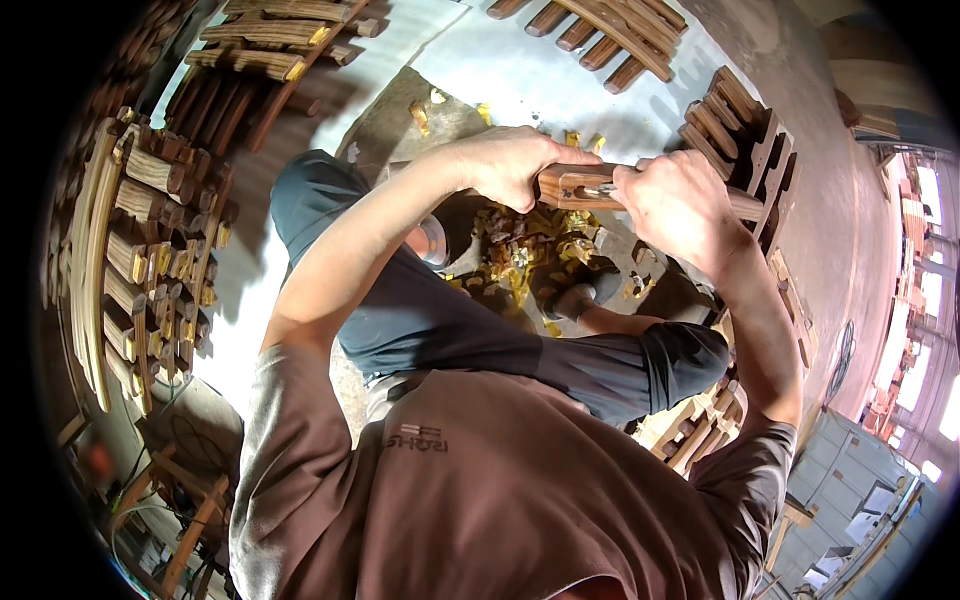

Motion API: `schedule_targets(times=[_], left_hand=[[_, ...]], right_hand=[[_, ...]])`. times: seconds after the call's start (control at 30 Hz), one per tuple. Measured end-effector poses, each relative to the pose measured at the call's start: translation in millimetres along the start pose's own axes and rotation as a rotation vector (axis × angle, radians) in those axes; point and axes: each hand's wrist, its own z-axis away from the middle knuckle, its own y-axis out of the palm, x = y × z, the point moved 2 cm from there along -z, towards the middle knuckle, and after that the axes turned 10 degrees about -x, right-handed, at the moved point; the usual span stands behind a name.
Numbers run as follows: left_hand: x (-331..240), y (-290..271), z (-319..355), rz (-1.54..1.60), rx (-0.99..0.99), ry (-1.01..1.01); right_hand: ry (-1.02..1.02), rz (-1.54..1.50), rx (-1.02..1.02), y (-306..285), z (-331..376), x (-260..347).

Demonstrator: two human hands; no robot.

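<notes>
The job looks part done, with yellow scraps point(518, 277) on the floor point(385, 132) and yellow bits point(294, 71) left on stacked wood point(265, 33), while the left hand's point(505, 165) fingers squeeze a brown wooden piece point(570, 187) above the scraps, but I cannot tell the right hand's point(685, 205) grip.

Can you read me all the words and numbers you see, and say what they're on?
Brown shirt: small dark print on the chest; I won't copy it out.
White sheets at lower right: too small to tell any writing.
Dark wooden block held by the left hand and right hand: no writing I can make out.
</notes>
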Motion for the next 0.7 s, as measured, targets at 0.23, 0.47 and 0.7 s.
schedule_targets(times=[0.23, 0.47, 0.7], left_hand=[[1, -9, -1, -0.013, 0.033, -0.053], [-9, -22, -7, -0.082, 0.012, -0.127], [-19, -30, 2, -0.216, -0.252, -0.036]], right_hand=[[0.097, -0.539, -0.338, -9, 42, -17], [0.138, -0.337, -0.789, 23, 42, 2], [0.334, -0.261, -0.673, 31, 37, 31]])
